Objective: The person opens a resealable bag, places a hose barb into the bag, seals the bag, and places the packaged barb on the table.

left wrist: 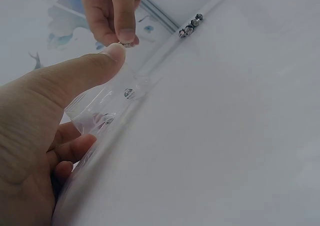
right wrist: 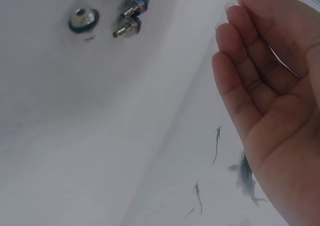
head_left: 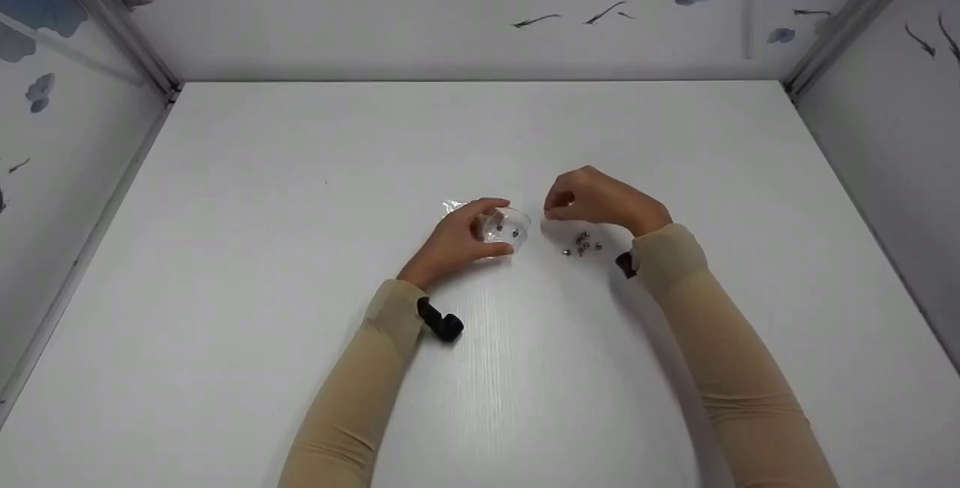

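Observation:
My left hand (head_left: 459, 240) grips a clear plastic bag (head_left: 491, 236), thumb on the near side and fingers on the far side, its rounded mouth spread toward the right. Inside the bag lie small metal screw-like pieces (left wrist: 129, 93). To the right of the mouth, my right hand (head_left: 600, 199) is above the table and pinches one small metal piece (left wrist: 127, 45) between thumb and forefinger; its other fingers bend loosely in the right wrist view. Just below this hand is a loose pile of several similar metal pieces (head_left: 583, 242), some showing a short pin and a dark ring.
A white table (head_left: 300, 158) spreads out around both hands. White panels (head_left: 420, 30) printed with fish and blue leaves stand at its back and sides. Each sleeve cuff carries a black wrist camera (head_left: 444, 325).

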The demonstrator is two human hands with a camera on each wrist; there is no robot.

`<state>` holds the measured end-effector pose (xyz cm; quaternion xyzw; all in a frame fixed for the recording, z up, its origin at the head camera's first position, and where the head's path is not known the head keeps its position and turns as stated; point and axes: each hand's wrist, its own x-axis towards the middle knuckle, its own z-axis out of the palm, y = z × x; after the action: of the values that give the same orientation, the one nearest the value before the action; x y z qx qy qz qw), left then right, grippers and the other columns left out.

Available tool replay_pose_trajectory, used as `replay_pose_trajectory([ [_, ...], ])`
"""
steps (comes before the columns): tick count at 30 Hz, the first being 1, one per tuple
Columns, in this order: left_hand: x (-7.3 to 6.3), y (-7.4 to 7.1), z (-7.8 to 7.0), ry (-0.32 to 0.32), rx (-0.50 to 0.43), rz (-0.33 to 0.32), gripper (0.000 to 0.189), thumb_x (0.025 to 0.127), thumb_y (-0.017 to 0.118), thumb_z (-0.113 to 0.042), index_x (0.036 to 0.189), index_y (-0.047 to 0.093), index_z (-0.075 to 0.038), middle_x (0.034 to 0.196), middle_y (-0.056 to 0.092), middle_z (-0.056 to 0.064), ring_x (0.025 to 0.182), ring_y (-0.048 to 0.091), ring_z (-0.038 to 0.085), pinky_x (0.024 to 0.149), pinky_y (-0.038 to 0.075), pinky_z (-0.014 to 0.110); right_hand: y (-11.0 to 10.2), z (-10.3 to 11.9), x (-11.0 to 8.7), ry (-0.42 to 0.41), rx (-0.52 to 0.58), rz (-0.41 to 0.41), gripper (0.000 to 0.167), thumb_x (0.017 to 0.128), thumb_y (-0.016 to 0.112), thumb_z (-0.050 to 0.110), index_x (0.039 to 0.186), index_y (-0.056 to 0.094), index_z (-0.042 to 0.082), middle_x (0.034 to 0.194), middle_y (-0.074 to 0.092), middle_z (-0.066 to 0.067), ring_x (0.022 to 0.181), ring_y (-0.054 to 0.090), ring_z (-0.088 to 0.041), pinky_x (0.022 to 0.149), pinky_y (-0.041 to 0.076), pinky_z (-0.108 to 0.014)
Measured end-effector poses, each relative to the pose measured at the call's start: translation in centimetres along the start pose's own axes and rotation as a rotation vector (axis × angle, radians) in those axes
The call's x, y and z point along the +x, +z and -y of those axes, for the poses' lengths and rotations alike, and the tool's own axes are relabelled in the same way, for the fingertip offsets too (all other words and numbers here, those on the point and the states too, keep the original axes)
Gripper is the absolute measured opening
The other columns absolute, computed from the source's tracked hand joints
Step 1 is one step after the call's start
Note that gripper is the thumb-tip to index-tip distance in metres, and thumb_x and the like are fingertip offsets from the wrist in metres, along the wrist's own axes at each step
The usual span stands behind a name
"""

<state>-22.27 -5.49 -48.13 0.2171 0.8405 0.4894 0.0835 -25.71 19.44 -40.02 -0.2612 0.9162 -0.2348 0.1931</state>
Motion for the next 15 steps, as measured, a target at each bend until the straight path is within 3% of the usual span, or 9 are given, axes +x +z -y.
replay_pose_trajectory([
  [8, 0.1, -0.1, 0.0, -0.012, -0.011, 0.001, 0.068, 0.074, 0.083, -0.034, 0.135, 0.054, -0.024, 0.109, 0.059, -0.002, 0.077, 0.045, 0.013, 0.071, 0.038, 0.027, 0.0, 0.7, 0.5, -0.128, 0.008, -0.031, 0.012, 0.088, 0.069, 0.012, 0.099, 0.073, 0.007, 0.097, 0.07, -0.005, 0.091, 0.064, -0.019, 0.085, 0.053, -0.037],
  [15, 0.0, -0.1, -0.1, -0.013, -0.003, 0.004, 0.069, 0.074, 0.083, -0.036, 0.136, 0.053, -0.025, 0.112, 0.059, -0.003, 0.081, 0.046, 0.013, 0.072, 0.038, 0.027, 0.1, 1.6, 0.8, -0.163, 0.024, -0.025, 0.013, 0.088, 0.069, 0.012, 0.099, 0.073, 0.006, 0.098, 0.07, -0.006, 0.091, 0.065, -0.018, 0.084, 0.054, -0.035],
])
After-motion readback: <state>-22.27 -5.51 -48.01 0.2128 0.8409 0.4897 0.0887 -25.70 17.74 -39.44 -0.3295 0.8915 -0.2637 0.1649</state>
